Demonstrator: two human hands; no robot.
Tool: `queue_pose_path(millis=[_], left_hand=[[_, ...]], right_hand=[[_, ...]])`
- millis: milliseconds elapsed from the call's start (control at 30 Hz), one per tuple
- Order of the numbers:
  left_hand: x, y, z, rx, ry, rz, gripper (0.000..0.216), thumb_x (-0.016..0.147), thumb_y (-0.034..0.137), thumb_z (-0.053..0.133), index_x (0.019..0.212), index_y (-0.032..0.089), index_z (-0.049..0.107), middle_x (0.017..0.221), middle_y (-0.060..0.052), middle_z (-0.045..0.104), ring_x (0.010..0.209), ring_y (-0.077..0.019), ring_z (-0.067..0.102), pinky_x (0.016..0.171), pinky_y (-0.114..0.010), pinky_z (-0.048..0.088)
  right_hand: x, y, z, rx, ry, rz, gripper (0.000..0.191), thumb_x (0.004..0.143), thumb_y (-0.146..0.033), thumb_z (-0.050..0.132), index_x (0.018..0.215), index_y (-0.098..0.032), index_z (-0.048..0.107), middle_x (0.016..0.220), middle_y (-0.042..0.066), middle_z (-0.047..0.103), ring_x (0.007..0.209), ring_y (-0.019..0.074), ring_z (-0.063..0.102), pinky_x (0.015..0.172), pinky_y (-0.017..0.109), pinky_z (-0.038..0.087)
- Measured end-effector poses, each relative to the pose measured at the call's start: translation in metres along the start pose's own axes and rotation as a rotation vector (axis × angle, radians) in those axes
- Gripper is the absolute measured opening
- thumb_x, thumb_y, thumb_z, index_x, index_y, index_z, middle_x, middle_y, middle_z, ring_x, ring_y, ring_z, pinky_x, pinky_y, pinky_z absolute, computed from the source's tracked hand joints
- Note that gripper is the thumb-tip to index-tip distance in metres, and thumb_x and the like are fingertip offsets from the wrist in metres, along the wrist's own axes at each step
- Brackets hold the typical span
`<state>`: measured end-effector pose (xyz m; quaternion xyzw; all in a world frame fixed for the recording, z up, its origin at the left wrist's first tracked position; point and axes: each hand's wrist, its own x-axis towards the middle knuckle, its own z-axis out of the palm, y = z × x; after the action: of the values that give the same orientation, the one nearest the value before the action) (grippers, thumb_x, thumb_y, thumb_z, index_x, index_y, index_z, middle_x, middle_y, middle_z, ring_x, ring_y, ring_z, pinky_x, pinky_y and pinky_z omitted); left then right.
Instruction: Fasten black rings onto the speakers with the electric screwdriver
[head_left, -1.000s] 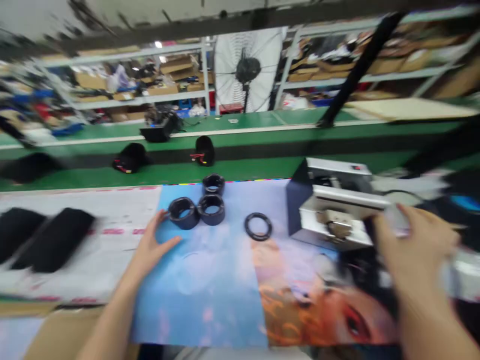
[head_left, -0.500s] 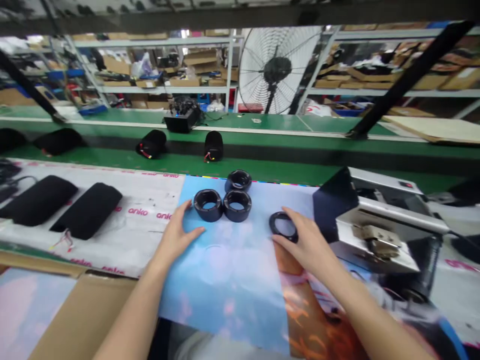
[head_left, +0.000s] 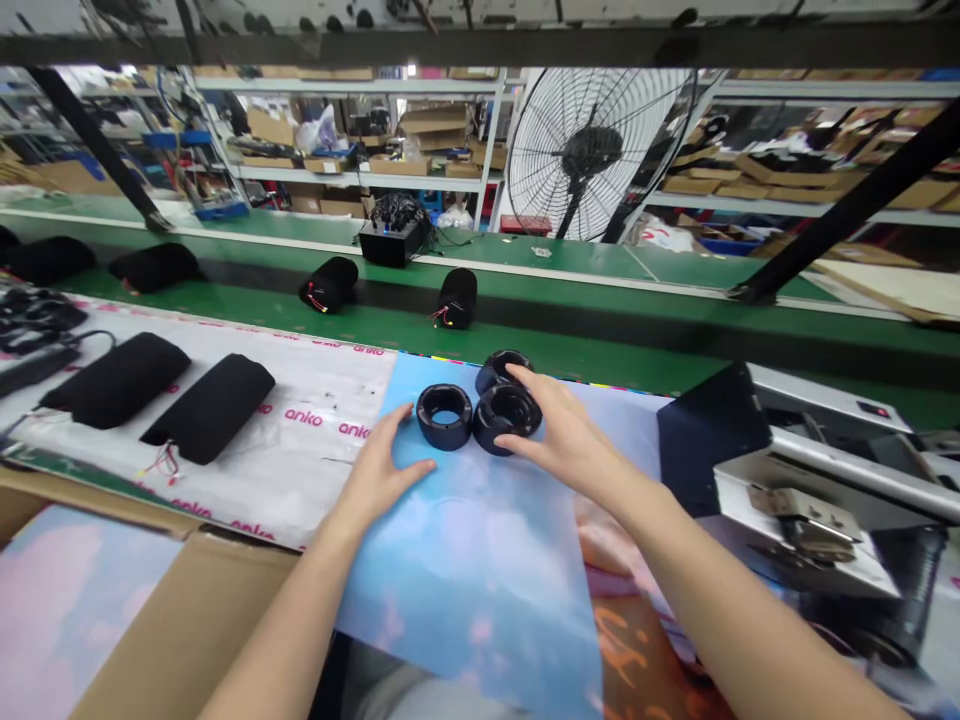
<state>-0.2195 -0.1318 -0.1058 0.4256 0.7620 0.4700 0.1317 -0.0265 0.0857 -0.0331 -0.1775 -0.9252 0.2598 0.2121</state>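
On the blue printed sheet (head_left: pixel 465 560) stand three short black cylindrical rings close together: a left ring (head_left: pixel 444 432), a rear ring (head_left: pixel 496 367) and a right ring (head_left: pixel 487 432). My right hand (head_left: pixel 559 425) has thumb and fingers around a thin black ring (head_left: pixel 517 402), which is over the top of the right ring. Whether the thin one rests fully on it I cannot tell. Just left of the left ring, my left hand (head_left: pixel 386 475) is open, thumb and fingers apart, holding nothing.
Black fabric-covered cylinders with thin wires lie to the left, such as this one (head_left: pixel 214 405); others sit on the green bench (head_left: pixel 577 350) behind. A silver and black machine (head_left: pixel 810 500) stands at the right. A cardboard box (head_left: pixel 187 620) is at the lower left.
My right hand has carried the thin black ring leftward from the sheet's right part to the right one of the three rings. My left hand stays open beside the left ring. The view has shifted.
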Motion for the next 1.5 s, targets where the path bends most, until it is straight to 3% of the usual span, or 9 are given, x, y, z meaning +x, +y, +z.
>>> queue_pose_path(millis=[167,333,533,733,867,1000,1100,1300,1500], left_hand=[[0.000,-0.001,0.003,-0.027,0.005,-0.011,0.086,0.078,0.035,0.086,0.154,0.026,0.046,0.157,-0.015,0.059,0.148,-0.0357,0.056,0.127,-0.057,0.041],[-0.002,0.009,-0.003,-0.040,0.062,0.006,0.084,0.079,0.039,0.084,0.153,0.027,0.045,0.152,-0.015,0.061,0.143,-0.0361,0.060,0.121,-0.057,0.047],[0.021,0.083,0.010,0.061,0.076,0.113,0.051,0.095,0.044,0.068,0.142,0.028,0.054,0.156,-0.012,0.055,0.152,-0.0317,0.048,0.128,-0.052,0.037],[0.074,0.135,0.047,0.283,-0.116,-0.005,0.051,0.086,0.027,0.079,0.133,0.019,0.062,0.140,-0.022,0.068,0.145,-0.0443,0.053,0.127,-0.075,0.015],[0.088,0.137,0.050,0.415,-0.226,-0.095,0.049,0.087,0.024,0.079,0.132,0.013,0.063,0.124,-0.017,0.075,0.134,-0.0391,0.064,0.128,-0.072,0.017],[0.092,0.137,0.048,0.462,-0.286,-0.136,0.044,0.098,0.037,0.072,0.137,0.017,0.063,0.131,-0.011,0.072,0.130,-0.0314,0.065,0.123,-0.064,0.038],[0.095,0.137,0.051,0.426,-0.286,-0.157,0.042,0.099,0.039,0.071,0.134,0.016,0.065,0.133,-0.011,0.071,0.130,-0.0311,0.065,0.121,-0.062,0.041],[0.094,0.128,0.036,0.156,-0.179,-0.118,0.042,0.083,0.028,0.084,0.121,0.021,0.067,0.124,-0.012,0.077,0.130,-0.0355,0.067,0.129,-0.066,0.016],[0.083,0.088,0.005,-0.278,0.071,-0.143,0.045,0.090,0.048,0.076,0.127,0.026,0.063,0.151,-0.013,0.062,0.149,-0.0295,0.052,0.125,-0.044,0.037]], right_hand=[[0.011,0.015,-0.024,-0.017,0.104,0.043,0.071,0.095,-0.051,0.073,0.156,-0.025,0.048,0.160,0.011,0.049,0.149,0.0296,0.048,0.129,0.054,0.042],[0.045,0.041,-0.031,-0.090,0.130,0.180,0.037,0.105,-0.040,0.062,0.131,-0.013,0.065,0.130,0.013,0.066,0.122,0.0235,0.065,0.110,0.049,0.057],[0.084,0.033,-0.033,-0.221,-0.081,0.152,0.030,0.103,-0.038,0.068,0.121,-0.014,0.068,0.118,0.009,0.069,0.110,0.0191,0.067,0.105,0.043,0.059],[0.120,0.028,-0.031,-0.334,-0.253,0.121,0.048,0.102,-0.037,0.069,0.143,-0.016,0.057,0.136,0.012,0.061,0.124,0.0247,0.062,0.111,0.050,0.056],[0.140,0.022,-0.017,-0.332,-0.492,0.044,0.043,0.102,-0.036,0.069,0.139,-0.016,0.061,0.137,0.012,0.062,0.123,0.0232,0.063,0.108,0.046,0.059],[0.152,0.016,-0.003,-0.375,-0.655,0.003,0.033,0.103,-0.038,0.067,0.127,-0.014,0.067,0.127,0.010,0.066,0.117,0.0209,0.066,0.105,0.043,0.060],[0.147,0.017,-0.002,-0.455,-0.700,0.020,0.033,0.104,-0.040,0.067,0.125,-0.014,0.067,0.126,0.010,0.066,0.117,0.0211,0.066,0.105,0.043,0.059],[0.110,0.032,-0.035,-0.616,-0.742,0.149,0.037,0.103,-0.041,0.067,0.129,-0.015,0.066,0.130,0.011,0.065,0.119,0.0220,0.065,0.106,0.044,0.059],[0.055,0.038,-0.066,-0.681,-0.776,0.295,0.036,0.103,-0.039,0.067,0.129,-0.014,0.065,0.128,0.011,0.065,0.117,0.0215,0.066,0.104,0.044,0.060]])
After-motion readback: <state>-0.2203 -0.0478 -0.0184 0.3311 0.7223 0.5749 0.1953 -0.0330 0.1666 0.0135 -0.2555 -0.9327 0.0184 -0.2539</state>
